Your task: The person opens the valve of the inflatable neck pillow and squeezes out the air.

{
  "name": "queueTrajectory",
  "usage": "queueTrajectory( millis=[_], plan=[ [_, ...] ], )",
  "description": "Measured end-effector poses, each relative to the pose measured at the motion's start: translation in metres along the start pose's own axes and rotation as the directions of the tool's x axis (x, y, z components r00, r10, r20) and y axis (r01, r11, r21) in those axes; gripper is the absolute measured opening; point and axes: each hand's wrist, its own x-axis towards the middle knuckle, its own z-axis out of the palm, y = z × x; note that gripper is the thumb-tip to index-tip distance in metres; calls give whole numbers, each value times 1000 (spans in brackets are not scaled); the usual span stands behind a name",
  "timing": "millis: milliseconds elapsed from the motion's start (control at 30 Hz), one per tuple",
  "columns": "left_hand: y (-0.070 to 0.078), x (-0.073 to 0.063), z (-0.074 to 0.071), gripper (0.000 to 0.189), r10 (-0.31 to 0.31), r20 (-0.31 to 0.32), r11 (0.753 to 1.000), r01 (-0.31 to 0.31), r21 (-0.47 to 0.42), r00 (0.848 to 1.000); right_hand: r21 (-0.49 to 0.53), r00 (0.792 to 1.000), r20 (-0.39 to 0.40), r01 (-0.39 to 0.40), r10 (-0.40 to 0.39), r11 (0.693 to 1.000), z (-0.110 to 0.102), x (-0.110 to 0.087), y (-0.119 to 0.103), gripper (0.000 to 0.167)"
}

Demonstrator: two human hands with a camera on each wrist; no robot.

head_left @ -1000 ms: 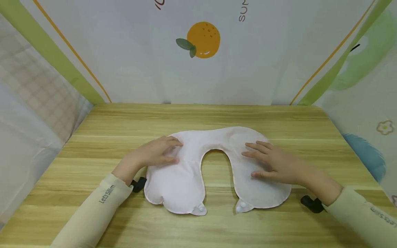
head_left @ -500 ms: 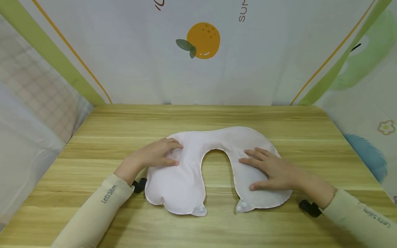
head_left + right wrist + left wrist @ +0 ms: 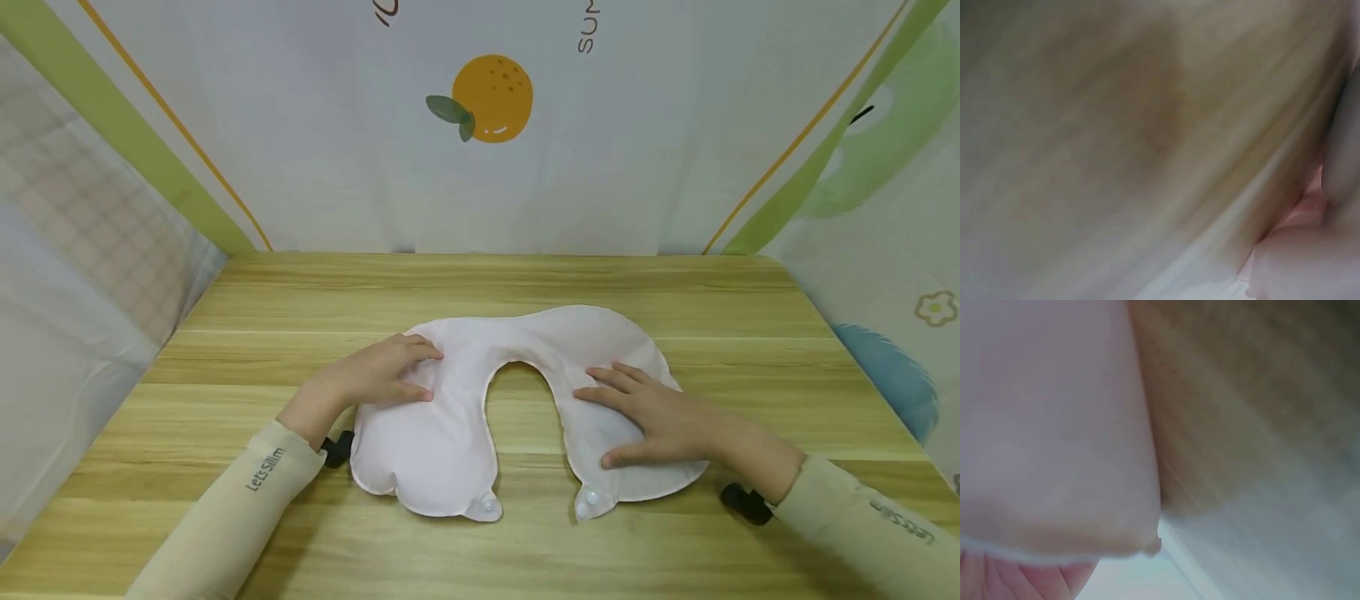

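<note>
A pale pink U-shaped neck pillow (image 3: 442, 454) lies flat on the wooden table, its opening facing me. Each of its near ends carries a small tab with a snap button; the left tab (image 3: 483, 507) and the right tab (image 3: 596, 500) are apart. On the left lobe rests my left hand (image 3: 375, 371), fingers relaxed and slightly bent. My right hand (image 3: 663, 417) lies across the right lobe with its fingers spread. The pillow's side (image 3: 1054, 425) fills much of the left wrist view, partly hiding the hand. The right wrist view is blurred, mostly wood grain.
The wooden table (image 3: 480, 283) extends around the pillow. A white cloth (image 3: 330, 142) with a printed orange hangs along its back edge, and patterned fabric hangs at both sides. Black wrist-camera pieces sit below the left wrist (image 3: 337, 448) and the right wrist (image 3: 746, 504).
My right hand has slid a little towards me and to the left over the right lobe. The pillow's right tab has shifted slightly. My left hand has barely moved.
</note>
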Motion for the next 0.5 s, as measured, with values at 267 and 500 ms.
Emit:
queueTrajectory(
  millis=[267, 500],
  plan=[
    [0, 0, 0, 50, -2, 0, 1000, 2, 3, 1000, 2, 1000, 0, -1, 1, 1000, 0, 1, 0, 83],
    [0, 0, 0, 51, -28, 11, 1000, 28, 4, 1000, -6, 1000, -14, 17, -17, 1000, 1, 2, -1, 82]
  ],
)
